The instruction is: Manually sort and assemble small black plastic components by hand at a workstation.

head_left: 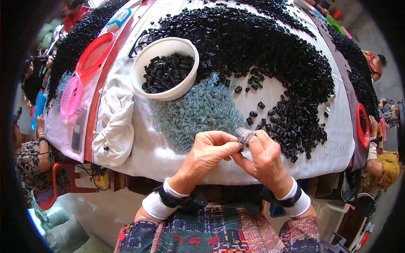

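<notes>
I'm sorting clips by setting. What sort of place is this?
Probably a small hand-assembly workshop: a cloth-covered table heaped with small black plastic caps and tiny springs, with other seated workers around it.

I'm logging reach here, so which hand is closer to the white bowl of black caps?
Left. The left hand sits below the white bowl, slightly to its right. The right hand is farther right, beside the loose black caps, fingers pinched against the left hand's.
</notes>
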Motion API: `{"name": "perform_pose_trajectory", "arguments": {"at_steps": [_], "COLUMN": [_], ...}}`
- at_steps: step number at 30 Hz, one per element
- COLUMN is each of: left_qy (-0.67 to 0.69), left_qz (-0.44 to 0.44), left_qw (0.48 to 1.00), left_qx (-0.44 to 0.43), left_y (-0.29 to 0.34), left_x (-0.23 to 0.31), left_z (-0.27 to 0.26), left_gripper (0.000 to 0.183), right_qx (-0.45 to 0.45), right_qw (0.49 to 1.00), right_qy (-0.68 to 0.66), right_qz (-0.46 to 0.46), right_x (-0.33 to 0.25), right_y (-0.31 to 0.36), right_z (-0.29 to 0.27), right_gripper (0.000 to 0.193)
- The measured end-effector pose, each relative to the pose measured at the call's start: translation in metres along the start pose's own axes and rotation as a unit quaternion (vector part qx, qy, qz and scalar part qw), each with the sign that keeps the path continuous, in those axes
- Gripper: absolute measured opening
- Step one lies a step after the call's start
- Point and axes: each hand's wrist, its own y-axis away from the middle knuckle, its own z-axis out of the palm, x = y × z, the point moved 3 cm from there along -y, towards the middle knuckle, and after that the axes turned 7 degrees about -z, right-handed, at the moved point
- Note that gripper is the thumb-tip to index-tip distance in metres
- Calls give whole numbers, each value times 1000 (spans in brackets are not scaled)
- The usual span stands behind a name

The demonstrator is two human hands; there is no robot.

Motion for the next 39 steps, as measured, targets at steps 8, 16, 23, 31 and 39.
{"name": "perform_pose_trajectory", "arguments": {"at_steps": [8,16,23,31,39], "left_qy": [16,6,11,-34,39], "left_qz": [11,12,18,24,13], "left_qw": [1000,1000,1000,999,999], "left_qx": [11,10,1,11,-5], "left_y": [3,5,6,5,2], "left_x": [3,1,-1,0,-1], "left_z": [2,1,0,-1,-2], "left_gripper": [12,10,9,9,10], "right_qx": [36,22,4,-7,0], "right_qw": [997,999,999,999,992], "right_qy": [-45,23,42,33,-93], "right_qz": [59,15,7,-3,82], "right_x": [-4,-8,-10,-8,-7], "right_y": [2,5,8,7,0], "right_z": [4,4,7,8,2], "right_gripper": [36,33,30,26,19]}}
